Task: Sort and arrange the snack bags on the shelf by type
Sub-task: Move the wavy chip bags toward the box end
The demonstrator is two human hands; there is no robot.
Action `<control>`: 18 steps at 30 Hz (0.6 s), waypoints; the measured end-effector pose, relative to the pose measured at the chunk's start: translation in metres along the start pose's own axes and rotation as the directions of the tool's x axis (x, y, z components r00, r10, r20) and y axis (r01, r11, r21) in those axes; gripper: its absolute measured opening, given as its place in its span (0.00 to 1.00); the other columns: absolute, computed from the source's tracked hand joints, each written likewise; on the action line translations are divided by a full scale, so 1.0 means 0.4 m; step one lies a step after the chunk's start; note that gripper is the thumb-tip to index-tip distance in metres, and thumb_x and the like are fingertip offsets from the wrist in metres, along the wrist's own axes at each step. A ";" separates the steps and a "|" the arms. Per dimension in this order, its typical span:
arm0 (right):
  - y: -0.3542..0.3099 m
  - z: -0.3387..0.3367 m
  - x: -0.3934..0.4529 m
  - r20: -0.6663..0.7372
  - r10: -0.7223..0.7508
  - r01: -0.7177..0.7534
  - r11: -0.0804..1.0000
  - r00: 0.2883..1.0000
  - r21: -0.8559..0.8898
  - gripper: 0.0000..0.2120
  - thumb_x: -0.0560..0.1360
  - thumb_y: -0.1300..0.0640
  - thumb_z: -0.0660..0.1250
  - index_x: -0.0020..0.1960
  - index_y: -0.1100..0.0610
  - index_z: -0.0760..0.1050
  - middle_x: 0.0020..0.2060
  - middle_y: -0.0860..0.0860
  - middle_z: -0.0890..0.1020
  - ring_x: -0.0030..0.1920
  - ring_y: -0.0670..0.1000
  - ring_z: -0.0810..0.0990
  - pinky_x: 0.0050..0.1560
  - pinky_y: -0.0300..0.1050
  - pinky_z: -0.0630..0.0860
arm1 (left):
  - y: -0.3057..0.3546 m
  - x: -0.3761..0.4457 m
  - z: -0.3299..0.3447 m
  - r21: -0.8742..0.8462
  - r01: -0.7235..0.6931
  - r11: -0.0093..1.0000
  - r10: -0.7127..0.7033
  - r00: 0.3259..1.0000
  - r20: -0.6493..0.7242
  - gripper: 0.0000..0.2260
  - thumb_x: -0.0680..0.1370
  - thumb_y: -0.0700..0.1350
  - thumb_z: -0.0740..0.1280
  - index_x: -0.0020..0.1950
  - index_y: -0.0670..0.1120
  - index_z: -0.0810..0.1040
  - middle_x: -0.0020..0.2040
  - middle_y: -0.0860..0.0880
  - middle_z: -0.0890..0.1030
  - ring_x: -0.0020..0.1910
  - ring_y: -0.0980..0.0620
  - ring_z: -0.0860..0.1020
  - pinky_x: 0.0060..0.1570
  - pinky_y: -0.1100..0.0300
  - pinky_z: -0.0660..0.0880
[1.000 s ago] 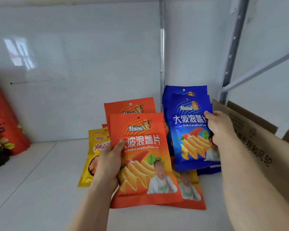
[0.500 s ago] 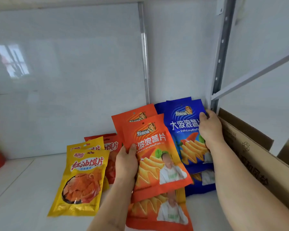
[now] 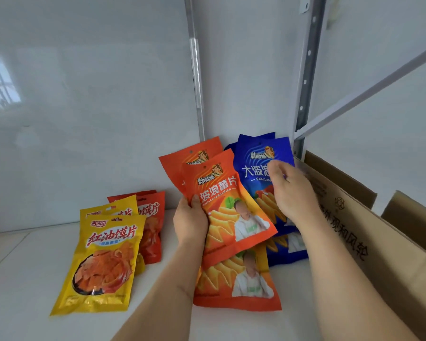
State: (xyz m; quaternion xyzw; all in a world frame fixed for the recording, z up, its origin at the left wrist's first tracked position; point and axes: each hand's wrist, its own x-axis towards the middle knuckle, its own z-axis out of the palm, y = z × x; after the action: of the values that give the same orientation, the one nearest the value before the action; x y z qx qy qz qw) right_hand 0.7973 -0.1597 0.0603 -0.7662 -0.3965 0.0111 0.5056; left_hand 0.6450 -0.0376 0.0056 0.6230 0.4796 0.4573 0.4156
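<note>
Snack bags are grouped on the white shelf (image 3: 22,279): an orange chip bag (image 3: 228,212) is gripped by the left hand (image 3: 191,221), while blue bags (image 3: 261,168) are touched by the right hand (image 3: 290,190), its grip unclear. Leaning stacks could be toppled by a nudge. Rear bags are mostly hidden.

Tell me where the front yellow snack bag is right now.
In the head view the front yellow bag stands at the left of the shelf, just ahead of a second yellow bag and the red bags, left of the left hand.
</note>
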 end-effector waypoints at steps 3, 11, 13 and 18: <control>0.020 -0.005 -0.049 0.130 0.034 -0.037 0.999 0.991 0.021 0.23 0.80 0.35 0.53 0.63 0.48 0.74 0.59 0.45 0.79 0.60 0.49 0.76 0.57 0.48 0.74 | 0.005 -0.008 0.015 0.022 0.016 1.000 -0.016 1.000 -0.005 0.16 0.85 0.48 0.57 0.69 0.45 0.76 0.63 0.43 0.81 0.61 0.39 0.78 0.51 0.57 0.68; 0.050 0.005 -0.063 0.244 0.048 -0.028 0.996 0.969 -0.086 0.26 0.77 0.37 0.62 0.70 0.49 0.69 0.66 0.45 0.72 0.63 0.46 0.72 0.59 0.45 0.70 | 0.004 -0.014 -0.007 -0.113 0.179 0.977 -0.178 0.984 0.012 0.18 0.82 0.52 0.63 0.68 0.43 0.72 0.61 0.43 0.81 0.58 0.40 0.79 0.58 0.49 0.76; 0.055 0.018 -0.061 0.254 0.024 0.028 0.980 0.967 -0.199 0.28 0.76 0.37 0.63 0.71 0.50 0.69 0.69 0.46 0.71 0.67 0.48 0.71 0.64 0.48 0.70 | 0.008 -0.020 -0.028 -0.141 0.214 0.967 -0.213 0.977 0.019 0.21 0.82 0.53 0.64 0.70 0.42 0.70 0.61 0.44 0.80 0.57 0.42 0.80 0.56 0.50 0.76; 0.043 0.038 -0.057 0.261 0.023 0.078 0.926 0.965 -0.370 0.26 0.76 0.37 0.62 0.69 0.50 0.70 0.68 0.48 0.71 0.66 0.54 0.71 0.65 0.58 0.70 | 0.010 -0.040 -0.103 -0.083 0.172 0.982 -0.177 0.982 -0.064 0.29 0.81 0.53 0.65 0.77 0.43 0.60 0.67 0.45 0.77 0.64 0.42 0.77 0.62 0.47 0.75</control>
State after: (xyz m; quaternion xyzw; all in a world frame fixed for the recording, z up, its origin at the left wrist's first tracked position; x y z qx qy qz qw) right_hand 0.7858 -0.1652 0.0308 -0.8352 -0.4649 0.0278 0.2925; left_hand 0.6040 -0.0509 0.0163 0.5452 0.5289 0.4593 0.4605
